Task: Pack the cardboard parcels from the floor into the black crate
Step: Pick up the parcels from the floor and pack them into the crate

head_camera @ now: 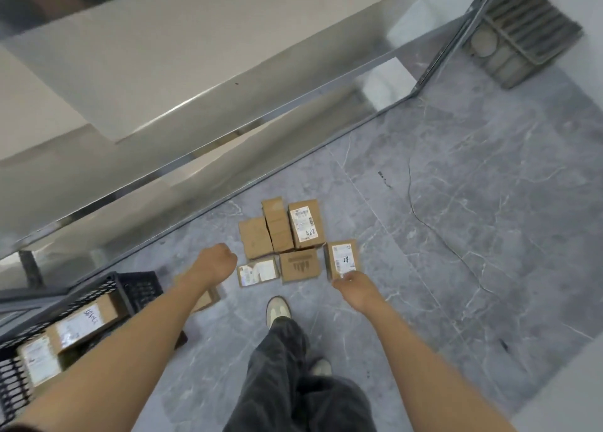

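**Inspection: reach toward floor parcels, crate part-filled**

Floor (456,203): grey marbled tile. It carries the parcel cluster ahead of the person's shoe (278,309) and the crate at lower left. A pale shelf unit (163,72) runs diagonally across the upper frame.

Black crate (137,289): lattice-walled, standing on the floor at the person's left, beside the shelf's base. At least 2 labelled parcels (78,325) already lie inside; room appears to remain, though the left arm hides part of the interior.

Cardboard parcels (284,239): 6 lie in a tight group on the floor, touching or nearly so. 1 more parcel (205,297) lies just outside the crate, largely hidden under the left forearm.

Labelled parcel (341,258): it sits at the right edge of the group.

Left hand (217,260): curled narrow, holding nothing visible, hovering left of the group.

Right hand (354,284): fingertips at the near edge of the labelled parcel. Fingers are turned away from the camera, so I cannot tell whether they are spread or closed, nor whether contact is made.

Judgement: the step in hand is the pick-up of another parcel, with packing partly done. The next move calls for lowering further, closing the right hand across the labelled parcel's short sides, lifting clear of its neighbour, then carrying it leftward to the crate.
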